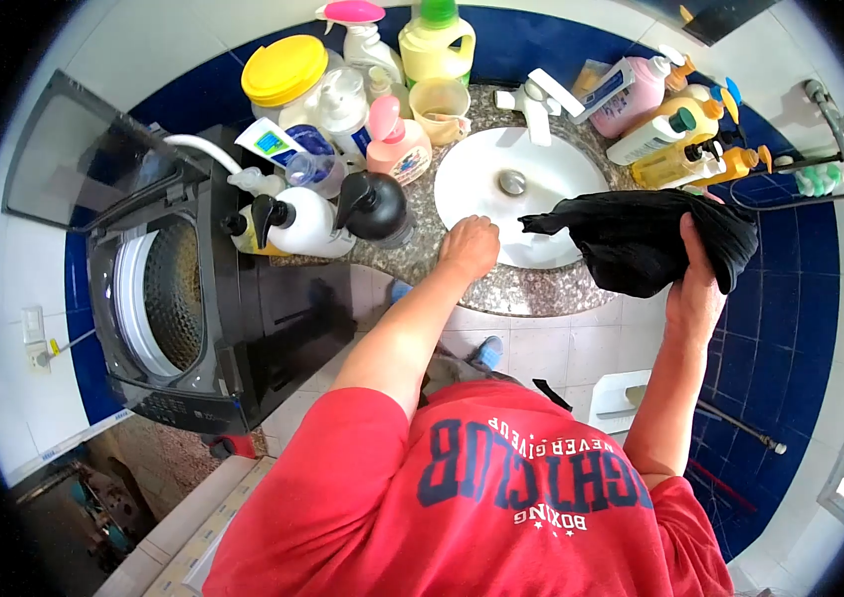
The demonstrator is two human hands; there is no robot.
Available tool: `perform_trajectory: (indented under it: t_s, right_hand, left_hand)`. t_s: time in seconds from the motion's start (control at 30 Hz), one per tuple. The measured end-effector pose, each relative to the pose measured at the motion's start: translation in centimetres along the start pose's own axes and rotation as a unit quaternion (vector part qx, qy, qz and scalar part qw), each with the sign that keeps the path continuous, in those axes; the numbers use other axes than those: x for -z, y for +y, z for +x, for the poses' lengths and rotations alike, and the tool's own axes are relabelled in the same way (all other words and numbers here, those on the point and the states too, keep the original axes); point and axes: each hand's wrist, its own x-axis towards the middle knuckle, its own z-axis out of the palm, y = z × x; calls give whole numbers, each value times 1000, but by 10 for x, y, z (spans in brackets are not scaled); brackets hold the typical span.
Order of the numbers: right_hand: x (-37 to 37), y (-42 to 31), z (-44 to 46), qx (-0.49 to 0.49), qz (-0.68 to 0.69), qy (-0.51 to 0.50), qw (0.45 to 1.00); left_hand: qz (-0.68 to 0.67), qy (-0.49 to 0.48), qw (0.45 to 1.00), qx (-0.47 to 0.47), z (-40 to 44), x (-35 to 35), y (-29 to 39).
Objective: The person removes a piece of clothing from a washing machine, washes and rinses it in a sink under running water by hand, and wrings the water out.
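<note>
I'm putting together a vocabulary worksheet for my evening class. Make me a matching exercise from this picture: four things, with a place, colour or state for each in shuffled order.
1. cloth
2. washing machine
3. sink
4. shirt

A. red, with lettering
B. lid raised
C. white, set into a speckled counter
D. held in the right hand

Pairs: 1-D, 2-B, 3-C, 4-A

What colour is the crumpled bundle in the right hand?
The crumpled bundle is black, as the head view shows.
</note>
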Motion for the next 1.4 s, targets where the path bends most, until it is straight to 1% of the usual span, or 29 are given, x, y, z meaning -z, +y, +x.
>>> perform_trajectory:
  t_s: [0.07, 0.1, 0.17, 0.2, 0.23, 0.27, 0.3, 0.33, 0.37, 0.4, 0.43, 0.47, 0.5, 0.53, 0.6, 0.63, 0.7, 0.73, 0.8, 0.87, 0.93, 0.97, 1.03, 1.1, 1.13, 1.2, 1.27, 1.33, 1.4]
  right_hand:
    - [3, 5, 1, 11, -19, 6, 1000]
    - [4, 8, 3, 35, -49, 9, 998]
    - [7, 12, 4, 35, -50, 6, 998]
    - [10, 14, 4, 35, -56, -6, 998]
    - [11, 15, 4, 45, -89, 3, 995]
    - [11, 16, 2, 46, -87, 15, 995]
    - [10, 15, 1, 43, -89, 16, 995]
    - [10, 15, -1, 41, -92, 16, 995]
    - [11, 16, -1, 43, -126, 20, 991]
    - [11, 16, -2, 44, -125, 28, 991]
    - [9, 14, -5, 35, -112, 29, 993]
    - [8, 14, -7, 24, -99, 31, 994]
    - [11, 17, -7, 30, -90, 29, 995]
    - [12, 17, -8, 28, -92, 39, 995]
    - [14, 17, -9, 36, -118, 34, 992]
    - [16, 17, -9, 42, -143, 38, 988]
    - [18, 18, -8, 41, -131, 37, 990]
    - [18, 18, -9, 40, -122, 31, 991]
    - [20, 17, -10, 50, -135, 43, 989]
    - [22, 15, -10, 35, -156, 40, 986]
    - [25, 16, -11, 36, -146, 42, 988]
    - [27, 16, -11, 37, -136, 41, 989]
    - [30, 15, -10, 31, -117, 39, 992]
    - [33, 15, -10, 22, -99, 43, 994]
    - [35, 15, -11, 22, -121, 41, 992]
    - [37, 14, -12, 21, -145, 47, 988]
    - [39, 12, -16, 7, -163, 23, 986]
    - [37, 8, -19, -2, -168, 35, 985]
    - [37, 10, -21, -12, -168, 45, 985]
  left_hand:
    - [9, -25, 1000, 10, 1, 2, 1]
    - [14, -29, 999, 5, 2, -1, 0]
    - [-100, 56, 993, 26, 5, -5, -1]
    - [-95, 49, 994, 17, 14, -8, -1]
    - [-170, 136, 976, 30, 27, -9, 3]
    - [-245, 221, 943, 43, 42, -2, 10]
    - [-280, 228, 931, 60, 63, 7, 16]
    - [-361, 213, 904, 90, 86, 13, 23]
    - [-483, 179, 849, 121, 107, 27, 34]
    - [-589, 117, 790, 123, 127, 41, 41]
    - [-718, 66, 678, 143, 150, 44, 46]
    - [-805, 31, 567, 175, 164, 59, 57]
    - [-852, -10, 486, 196, 188, 58, 56]
    - [-886, 2, 414, 211, 203, 61, 61]
    - [-893, 5, 370, 255, 223, 70, 67]
    - [-891, -2, 375, 258, 223, 72, 68]
    - [-878, 30, 409, 249, 222, 80, 68]
    - [-875, 25, 414, 250, 222, 87, 66]
    - [-890, 26, 380, 250, 222, 98, 60]
    - [-889, 13, 387, 246, 221, 97, 50]
    - [-884, -21, 431, 180, 207, 90, 38]
    - [-882, -15, 438, 172, 193, 84, 33]
    - [-884, -27, 445, 143, 166, 43, 1]
    - [-869, 23, 406, 283, 142, 3, -20]
    - [-867, 18, 407, 285, 140, -16, -29]
    - [-800, 51, 420, 425, 144, -43, -39]
    - [-790, 40, 424, 441, 172, -61, -47]
    - [-778, 28, 427, 460, 208, -75, -49]
    - [-816, -50, 433, 379, 241, -79, -41]
